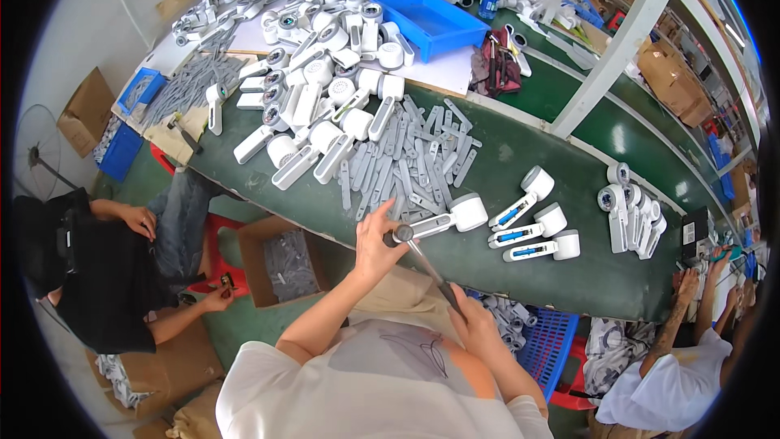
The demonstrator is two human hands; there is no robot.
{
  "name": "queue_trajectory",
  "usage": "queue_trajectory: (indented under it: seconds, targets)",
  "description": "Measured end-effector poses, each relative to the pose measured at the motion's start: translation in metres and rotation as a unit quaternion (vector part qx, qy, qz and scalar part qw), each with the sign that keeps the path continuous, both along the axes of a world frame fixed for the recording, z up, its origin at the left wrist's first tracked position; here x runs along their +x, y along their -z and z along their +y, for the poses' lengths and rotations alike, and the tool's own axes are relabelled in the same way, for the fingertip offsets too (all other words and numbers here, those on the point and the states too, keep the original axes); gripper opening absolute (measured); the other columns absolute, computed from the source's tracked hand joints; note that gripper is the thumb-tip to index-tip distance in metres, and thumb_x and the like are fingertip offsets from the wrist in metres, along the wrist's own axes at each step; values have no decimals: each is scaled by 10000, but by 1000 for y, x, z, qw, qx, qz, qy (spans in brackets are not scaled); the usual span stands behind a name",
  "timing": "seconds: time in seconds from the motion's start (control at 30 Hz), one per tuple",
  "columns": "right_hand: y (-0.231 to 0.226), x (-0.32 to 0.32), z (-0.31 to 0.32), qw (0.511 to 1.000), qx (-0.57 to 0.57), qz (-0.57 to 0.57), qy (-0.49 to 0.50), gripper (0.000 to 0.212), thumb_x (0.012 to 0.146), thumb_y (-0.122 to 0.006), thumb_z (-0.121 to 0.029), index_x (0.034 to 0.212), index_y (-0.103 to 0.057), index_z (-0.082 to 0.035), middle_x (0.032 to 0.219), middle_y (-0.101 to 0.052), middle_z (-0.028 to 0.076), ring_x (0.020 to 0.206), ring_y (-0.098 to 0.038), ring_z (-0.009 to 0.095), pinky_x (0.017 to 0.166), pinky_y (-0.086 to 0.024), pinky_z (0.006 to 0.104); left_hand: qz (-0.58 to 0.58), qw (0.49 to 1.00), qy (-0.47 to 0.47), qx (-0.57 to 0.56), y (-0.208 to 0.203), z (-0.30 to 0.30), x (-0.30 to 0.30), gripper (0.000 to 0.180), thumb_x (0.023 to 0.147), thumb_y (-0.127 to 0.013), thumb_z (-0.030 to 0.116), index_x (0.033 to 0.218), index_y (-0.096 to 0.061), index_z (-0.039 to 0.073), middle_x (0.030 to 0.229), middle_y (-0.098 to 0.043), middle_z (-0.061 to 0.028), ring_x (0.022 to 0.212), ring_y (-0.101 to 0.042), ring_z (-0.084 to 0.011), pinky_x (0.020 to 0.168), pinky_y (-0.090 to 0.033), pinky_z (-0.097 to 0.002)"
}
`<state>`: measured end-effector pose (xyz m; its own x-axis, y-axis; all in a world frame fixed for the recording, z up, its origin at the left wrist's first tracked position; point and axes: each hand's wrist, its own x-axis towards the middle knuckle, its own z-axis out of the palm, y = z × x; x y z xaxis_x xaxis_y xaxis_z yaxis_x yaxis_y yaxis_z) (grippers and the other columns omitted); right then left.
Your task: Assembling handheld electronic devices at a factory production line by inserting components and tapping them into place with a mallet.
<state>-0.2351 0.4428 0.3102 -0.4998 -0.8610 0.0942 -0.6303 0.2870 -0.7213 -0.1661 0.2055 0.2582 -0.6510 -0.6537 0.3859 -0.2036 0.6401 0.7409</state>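
My right hand is wrapped round the dark grip of a hammer, whose metal shaft slants up to the left. Its round head sits close to the fingers of my left hand. Those fingers curl at the handle end of a white handheld fan lying near the table's front edge; the hammer head partly hides where they meet. Just beyond is a heap of grey plastic strips. To the right lie several fans with open handles, blue battery-like cylinders showing inside.
White fans are piled across the green table, with a blue tray behind. More fans stand grouped at right. A seated person is at left, others at right. A carton and blue basket sit below.
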Motion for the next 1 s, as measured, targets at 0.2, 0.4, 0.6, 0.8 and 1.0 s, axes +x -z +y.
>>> queue_trajectory:
  seconds: [0.2,0.4,0.6,0.8,1.0]
  targets:
    - [9,3,2,996,-87,19,-2,484,825,-625,-36,1292,-497,-33,785,-575,152,659,-590,314,589,-477,370,16,999,-11,-29,5,0,0,801,614,-826,148,1308,-436,64,868,-685,24,928,-542,-227,856,-351,-366]
    - [21,10,1,999,-49,14,-13,486,837,-618,-66,1307,-493,-61,836,-612,179,710,-617,361,620,-501,388,41,999,-4,-27,11,-3,-3,787,602,-804,116,1296,-439,46,877,-686,27,900,-549,-221,829,-360,-369]
    - [20,1,10,1000,-18,18,9,516,803,-647,-49,1297,-497,-40,815,-603,166,702,-628,276,653,-495,345,13,1000,-8,-24,4,-2,-3,802,614,-820,156,1306,-429,59,880,-690,38,903,-552,-219,838,-360,-369]
    - [12,0,12,997,-4,-33,69,477,822,-624,-23,1283,-498,-15,893,-628,180,739,-625,265,681,-488,315,35,999,-1,-30,5,0,0,819,624,-835,196,1318,-416,78,890,-694,36,905,-556,-214,833,-359,-375]
    - [9,8,5,993,-108,16,43,476,818,-627,-18,1279,-512,-34,871,-625,163,715,-620,245,664,-488,309,14,1000,-4,-28,5,0,0,802,610,-835,170,1302,-439,78,878,-689,38,870,-555,-209,803,-363,-352]
